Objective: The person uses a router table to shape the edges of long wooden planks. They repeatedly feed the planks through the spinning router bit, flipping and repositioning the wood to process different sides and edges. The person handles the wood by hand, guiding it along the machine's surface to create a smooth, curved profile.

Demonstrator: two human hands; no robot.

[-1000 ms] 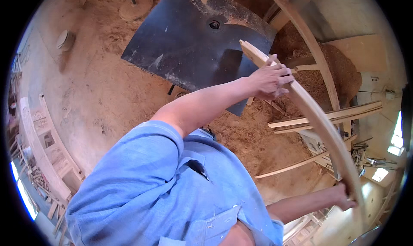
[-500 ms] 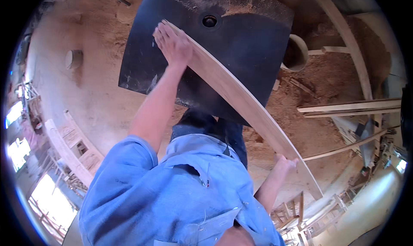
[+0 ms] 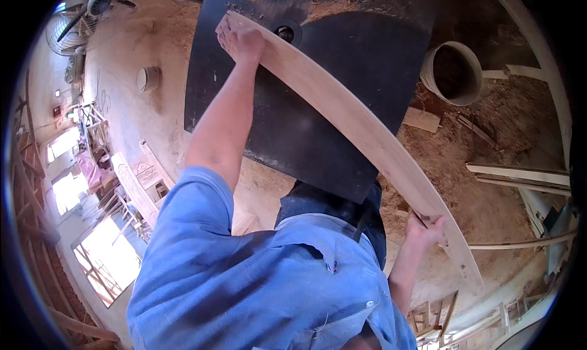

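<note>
A long curved board (image 3: 345, 114) is lying slantwise over the dark tabletop (image 3: 354, 56), with its lower end reaching past the edge, above the floor. The left hand (image 3: 241, 41) rests upon the upper end; whether its fingers close under the wood, I cannot tell. The right hand (image 3: 425, 230) is clamped on the board near the lower end, thumb on the upper face. Just beside the board, a round hole (image 3: 285, 33) opens in the tabletop, with something dark inside. At the right stands a pale open bucket (image 3: 429, 81); its inside looks dark brown, but I cannot tell whether it is sawdust or shadow. Shavings (image 3: 483, 123) cover the ground around it.
</note>
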